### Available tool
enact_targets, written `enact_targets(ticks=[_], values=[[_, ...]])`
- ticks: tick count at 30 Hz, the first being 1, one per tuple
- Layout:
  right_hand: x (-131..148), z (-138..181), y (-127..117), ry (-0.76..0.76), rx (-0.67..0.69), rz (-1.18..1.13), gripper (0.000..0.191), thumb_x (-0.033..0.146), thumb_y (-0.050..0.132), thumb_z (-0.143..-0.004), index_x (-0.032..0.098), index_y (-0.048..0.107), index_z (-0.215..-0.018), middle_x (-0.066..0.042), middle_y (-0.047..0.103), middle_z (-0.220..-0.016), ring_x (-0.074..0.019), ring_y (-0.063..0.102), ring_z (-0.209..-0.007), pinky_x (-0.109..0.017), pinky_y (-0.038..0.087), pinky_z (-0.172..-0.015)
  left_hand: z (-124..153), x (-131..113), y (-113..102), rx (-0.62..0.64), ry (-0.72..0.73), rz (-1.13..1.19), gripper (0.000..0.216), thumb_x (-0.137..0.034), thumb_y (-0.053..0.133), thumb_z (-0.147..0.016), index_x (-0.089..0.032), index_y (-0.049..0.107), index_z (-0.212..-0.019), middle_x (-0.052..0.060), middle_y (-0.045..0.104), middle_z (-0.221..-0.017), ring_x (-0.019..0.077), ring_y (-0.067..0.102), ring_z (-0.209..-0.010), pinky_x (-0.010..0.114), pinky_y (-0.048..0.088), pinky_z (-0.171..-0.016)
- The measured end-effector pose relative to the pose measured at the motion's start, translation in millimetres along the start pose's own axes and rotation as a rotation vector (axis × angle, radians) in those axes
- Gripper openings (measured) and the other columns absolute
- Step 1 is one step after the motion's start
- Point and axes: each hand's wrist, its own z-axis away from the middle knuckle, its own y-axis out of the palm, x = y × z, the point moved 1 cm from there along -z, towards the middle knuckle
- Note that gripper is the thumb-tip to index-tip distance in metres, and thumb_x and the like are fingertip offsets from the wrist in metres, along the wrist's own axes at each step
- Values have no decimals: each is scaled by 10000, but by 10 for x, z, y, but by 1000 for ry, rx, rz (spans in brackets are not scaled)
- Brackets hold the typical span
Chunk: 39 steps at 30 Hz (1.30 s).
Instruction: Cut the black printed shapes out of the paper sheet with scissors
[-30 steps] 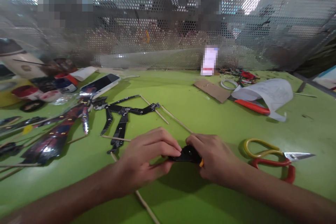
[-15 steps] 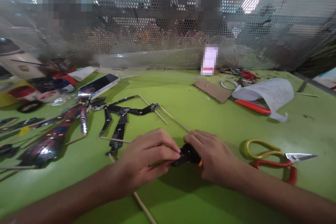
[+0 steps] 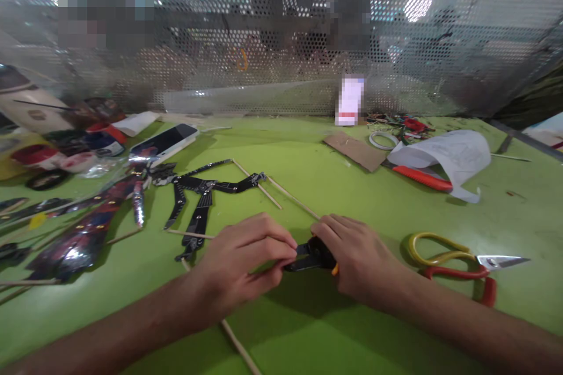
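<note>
My right hand (image 3: 358, 258) is wrapped round black pliers (image 3: 310, 258) with a bit of orange on the handle. Their jaws point left and stand apart. At the jaw tips, the fingers of my left hand (image 3: 253, 261) are pinched together; whatever they hold is too small or hidden to make out. Beyond my left hand lies a flat black jointed puppet figure (image 3: 204, 187) with pale fasteners. Thin wooden sticks (image 3: 290, 196) run from its limbs, one towards my right hand and another (image 3: 240, 345) passing under my left wrist.
Scissors (image 3: 466, 263) with yellow and red handles lie at right. Behind them are curled white paper (image 3: 442, 155), a red-handled tool (image 3: 422, 179), cardboard (image 3: 355, 151) and a tape roll (image 3: 383, 140). A shiny dark puppet (image 3: 74, 240), a phone (image 3: 165, 143) and paint pots (image 3: 103, 139) crowd the left.
My left fingers have drawn slightly left from the pliers, and more of the jaws now shows, with a gap between them. My right hand keeps its grip.
</note>
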Motion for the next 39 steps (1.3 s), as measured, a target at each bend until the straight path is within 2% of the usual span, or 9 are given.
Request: enact_targets(ticks=[9,16,22,27,32,35,39], values=[[8,-6,11,-32,-84,61,254,15,539,-632,116,625,-848,-89,657,-787,-210,545,-661,-319,445,-602,20,5,9,7,-15,-27,98,-111,599,-920,-126,634,-1010,83,673,-999,163,603,-865,278,509,-728],[25,-2,-4,-36,-125,64,299,21,510,-600,111,631,-858,-88,653,-763,-218,552,-653,-319,431,-586,26,13,34,9,-32,-30,104,-121,592,-926,-129,623,-1026,77,668,-1006,160,617,-874,275,542,-743],[51,-8,-52,-5,-215,69,316,54,505,-609,105,622,-898,-91,644,-749,-211,541,-639,-311,414,-562,20,-10,78,-140,-122,23,217,-135,595,-922,-154,587,-1138,71,660,-1017,144,645,-843,233,581,-693],[85,-11,-85,15,-200,62,349,49,495,-585,130,593,-911,-87,649,-760,-210,558,-657,-306,432,-573,18,-25,109,-116,-164,128,158,-138,585,-924,-178,599,-1077,51,682,-895,154,659,-774,253,586,-659],[102,-6,-110,16,-224,54,328,68,503,-617,124,590,-929,-107,674,-816,-232,596,-709,-323,473,-610,16,-18,122,-145,-164,132,132,-138,555,-944,-176,604,-1061,47,694,-843,148,665,-731,243,571,-630],[111,-6,-119,9,-224,52,322,68,514,-612,106,609,-917,-107,674,-804,-237,610,-698,-325,478,-599,10,-29,122,-124,-174,150,72,-175,531,-971,-182,603,-975,27,687,-787,136,655,-693,219,544,-593],[119,-4,-119,40,-194,38,333,63,529,-609,99,621,-927,-108,682,-823,-248,633,-716,-331,490,-607,-1,-61,122,-107,-243,185,163,-249,515,-994,-176,589,-868,3,662,-721,109,622,-627,190,507,-554]])
